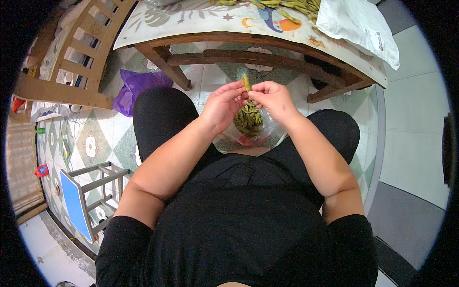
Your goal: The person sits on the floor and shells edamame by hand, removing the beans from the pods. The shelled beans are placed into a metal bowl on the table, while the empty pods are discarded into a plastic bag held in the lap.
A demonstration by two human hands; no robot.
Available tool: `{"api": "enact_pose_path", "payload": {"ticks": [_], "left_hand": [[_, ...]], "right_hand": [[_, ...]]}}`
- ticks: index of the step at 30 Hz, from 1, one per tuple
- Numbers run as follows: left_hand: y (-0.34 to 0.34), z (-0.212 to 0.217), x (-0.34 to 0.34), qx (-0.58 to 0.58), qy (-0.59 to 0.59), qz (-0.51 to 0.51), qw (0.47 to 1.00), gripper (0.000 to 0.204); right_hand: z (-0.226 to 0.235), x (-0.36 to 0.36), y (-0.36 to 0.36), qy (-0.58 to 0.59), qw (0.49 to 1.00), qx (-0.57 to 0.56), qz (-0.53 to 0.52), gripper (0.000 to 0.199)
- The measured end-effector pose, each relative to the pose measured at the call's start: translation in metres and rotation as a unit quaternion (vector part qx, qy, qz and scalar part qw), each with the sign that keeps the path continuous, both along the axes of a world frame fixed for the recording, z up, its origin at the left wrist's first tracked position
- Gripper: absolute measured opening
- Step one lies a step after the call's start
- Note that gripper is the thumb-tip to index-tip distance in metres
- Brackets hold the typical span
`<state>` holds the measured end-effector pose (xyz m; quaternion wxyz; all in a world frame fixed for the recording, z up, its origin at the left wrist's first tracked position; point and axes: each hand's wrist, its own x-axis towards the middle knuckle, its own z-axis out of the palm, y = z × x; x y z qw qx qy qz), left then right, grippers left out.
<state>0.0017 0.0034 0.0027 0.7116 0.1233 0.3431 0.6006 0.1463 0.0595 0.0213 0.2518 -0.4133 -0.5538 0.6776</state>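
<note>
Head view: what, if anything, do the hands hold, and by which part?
A bean pod, held near its lower end between left hand and right hand.

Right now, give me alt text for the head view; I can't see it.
The left hand and right hand hold a yellow-green pod between their fingers, above a clear plastic bag of pods. Ahead, more pods lie on a table with a printed cover, beside a white bag; a purple bag sits on the tiled floor to the left.
</note>
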Motion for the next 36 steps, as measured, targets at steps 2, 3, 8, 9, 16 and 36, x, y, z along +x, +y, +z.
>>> {"api": "enact_pose_path", "payload": {"ticks": [2, 3, 8, 9, 16, 36], "left_hand": [[-0.002, -0.001, 0.002, -0.01, 0.028, -0.006, 1.0, 0.02], [-0.003, -0.002, 0.003, -0.015, 0.042, -0.009, 0.999, 0.018], [-0.004, 0.001, -0.001, 0.018, 0.017, -0.029, 0.999, 0.01], [-0.005, 0.001, -0.002, 0.027, 0.008, -0.028, 0.999, 0.009], [-0.007, -0.008, -0.002, 0.036, -0.019, -0.026, 0.999, 0.007], [-0.001, -0.011, -0.001, -0.039, -0.063, -0.077, 0.994, 0.018]], "right_hand": [[0.001, 0.002, 0.001, 0.011, 0.999, -0.048, 0.021, 0.015], [0.003, 0.002, 0.001, 0.013, 0.998, -0.055, 0.03, 0.014], [0.008, 0.003, -0.001, 0.041, 0.993, -0.082, 0.069, 0.012], [0.01, 0.002, -0.002, 0.047, 0.992, -0.087, 0.075, 0.012], [0.012, 0.002, -0.004, 0.07, 0.988, -0.116, 0.078, 0.011], [0.005, -0.002, -0.007, -0.242, 0.894, 0.377, 0.029, 0.015]]}}
